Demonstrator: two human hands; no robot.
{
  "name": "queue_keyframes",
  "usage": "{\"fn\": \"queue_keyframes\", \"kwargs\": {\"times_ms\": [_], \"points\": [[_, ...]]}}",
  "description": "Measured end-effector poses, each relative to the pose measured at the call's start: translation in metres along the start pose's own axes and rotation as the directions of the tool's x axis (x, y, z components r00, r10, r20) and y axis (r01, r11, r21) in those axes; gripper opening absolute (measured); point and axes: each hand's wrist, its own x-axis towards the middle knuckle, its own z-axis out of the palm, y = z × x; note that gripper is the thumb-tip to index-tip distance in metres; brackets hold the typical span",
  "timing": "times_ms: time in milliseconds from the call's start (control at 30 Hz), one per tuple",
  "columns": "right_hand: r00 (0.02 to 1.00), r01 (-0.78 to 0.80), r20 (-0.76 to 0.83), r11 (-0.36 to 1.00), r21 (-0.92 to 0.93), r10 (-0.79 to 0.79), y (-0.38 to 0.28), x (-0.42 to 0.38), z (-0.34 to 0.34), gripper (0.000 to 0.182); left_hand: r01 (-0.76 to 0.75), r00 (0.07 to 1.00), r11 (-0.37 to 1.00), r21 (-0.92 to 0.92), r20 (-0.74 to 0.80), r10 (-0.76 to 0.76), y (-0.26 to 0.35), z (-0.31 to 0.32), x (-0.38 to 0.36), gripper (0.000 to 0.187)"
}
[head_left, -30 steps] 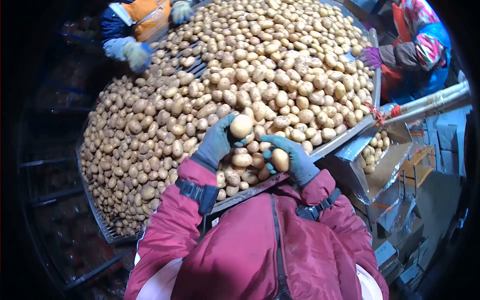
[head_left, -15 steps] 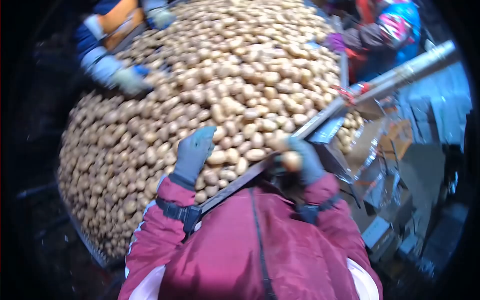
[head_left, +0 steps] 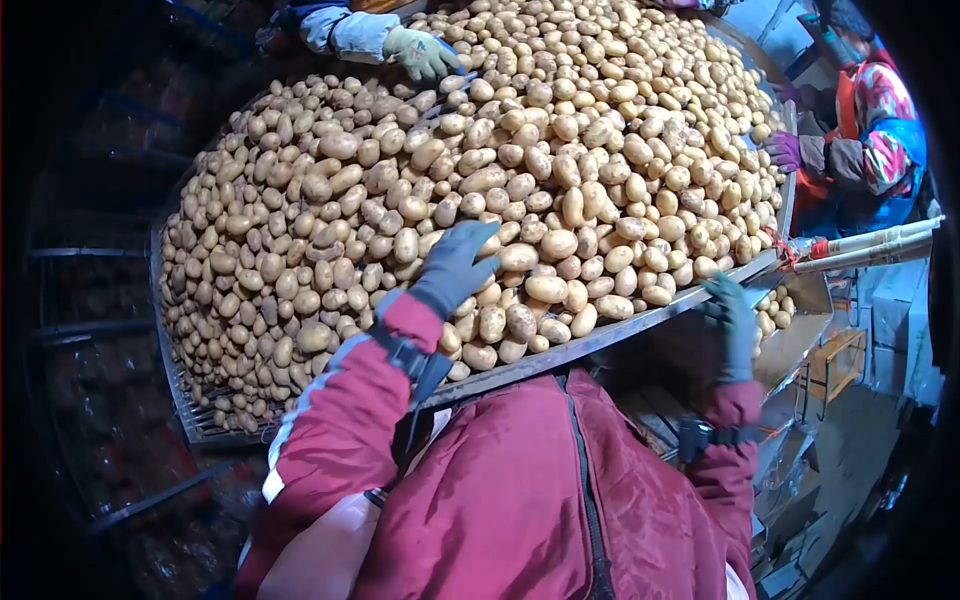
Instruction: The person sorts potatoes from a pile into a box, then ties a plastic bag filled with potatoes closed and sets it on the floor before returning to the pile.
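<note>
A large heap of potatoes (head_left: 470, 180) covers a wide metal-edged table in front of me. My left hand (head_left: 455, 268), in a grey glove, rests over the near part of the heap. Its fingers and thumb are apart, with a potato (head_left: 517, 257) just beyond them, and nothing is visibly gripped. To the right, my right hand (head_left: 737, 325) is beside the table's rim (head_left: 610, 335), close to a box (head_left: 805, 335) that has potatoes in it. The gloved fingers stretch forward, and no potato shows in them.
Across the heap at the upper left, a co-worker's gloved hand (head_left: 425, 55) touches the potatoes. Another person's purple glove (head_left: 783, 152) is at the right edge. Poles with red ties (head_left: 870, 248) stick out from the right corner. Cartons (head_left: 895, 315) stand beyond the box.
My right hand has moved away from the rim toward the box; the potato-like things blurred at it before no longer show. My left hand reaches further over the heap. The view has turned.
</note>
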Motion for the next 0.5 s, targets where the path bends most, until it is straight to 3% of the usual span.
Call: {"fn": "queue_keyframes", "kwargs": {"times_ms": [33, 67, 100, 133, 200, 233, 267, 300, 333, 400, 433, 467, 500], "points": [[0.818, 0.573, 0.278, 0.669, -0.473, -0.504, 0.038, 0.011, 0.025, 0.030, 0.041, 0.999, 0.998, 0.046, 0.006, -0.042, -0.005, 0.002, 0.006, 0.051], [0.971, -0.034, 0.241, 0.994, 0.107, 0.007, -0.001, -0.008, 0.080, 0.031, 0.040, 0.999, 0.998, 0.043, 0.003, -0.040, -0.007, -0.001, 0.013, 0.051], [0.941, -0.053, 0.339, 0.993, 0.105, 0.014, -0.016, -0.021, 0.119, 0.033, 0.208, 0.978, 0.951, -0.228, 0.083, -0.194, -0.006, -0.007, 0.019, 0.050], [0.909, -0.033, 0.416, 0.999, 0.029, 0.018, -0.024, -0.028, 0.153, 0.035, 0.374, 0.927, 0.804, -0.463, 0.201, -0.316, -0.004, -0.013, 0.019, 0.049], [0.843, 0.110, 0.537, 0.986, -0.123, -0.027, -0.020, -0.031, 0.205, 0.044, 0.363, 0.929, 0.766, -0.530, 0.139, -0.344, -0.008, -0.029, 0.015, 0.043], [0.785, 0.363, 0.599, 0.900, -0.240, -0.157, -0.009, -0.023, 0.225, 0.053, 0.423, 0.901, 0.726, -0.542, 0.168, -0.399, -0.006, -0.039, 0.011, 0.043], [0.728, 0.617, 0.584, 0.714, -0.329, -0.360, 0.012, -0.016, 0.247, 0.054, 0.481, 0.869, 0.683, -0.550, 0.198, -0.452, -0.003, -0.050, 0.007, 0.042], [0.718, 0.672, 0.585, 0.594, -0.442, -0.377, 0.022, -0.015, 0.261, 0.051, 0.409, 0.892, 0.647, -0.643, 0.131, -0.433, -0.020, -0.043, 0.002, 0.041], [0.705, 0.707, 0.590, 0.453, -0.542, -0.394, 0.023, -0.015, 0.271, 0.048, 0.288, 0.928, 0.696, -0.657, 0.012, -0.373, -0.027, -0.043, -0.002, 0.039], [0.737, 0.656, 0.645, 0.441, -0.613, -0.201, 0.013, -0.001, 0.281, 0.042, 0.368, 0.886, 0.554, -0.747, 0.101, -0.453, -0.031, -0.053, -0.015, 0.039], [0.694, 0.716, 0.633, 0.410, -0.564, -0.342, 0.029, 0.009, 0.283, 0.038, 0.394, 0.841, 0.421, -0.817, 0.135, -0.525, -0.029, -0.058, -0.023, 0.037], [0.673, 0.737, 0.651, 0.391, -0.551, -0.352, 0.041, 0.022, 0.282, 0.048, 0.332, 0.845, 0.275, -0.902, 0.155, -0.511, -0.034, -0.058, -0.029, 0.036], [0.686, 0.725, 0.652, 0.373, -0.579, -0.322, 0.033, 0.016, 0.282, 0.046, 0.323, 0.821, 0.046, -0.945, 0.256, -0.511, -0.035, -0.060, -0.032, 0.034]]}}
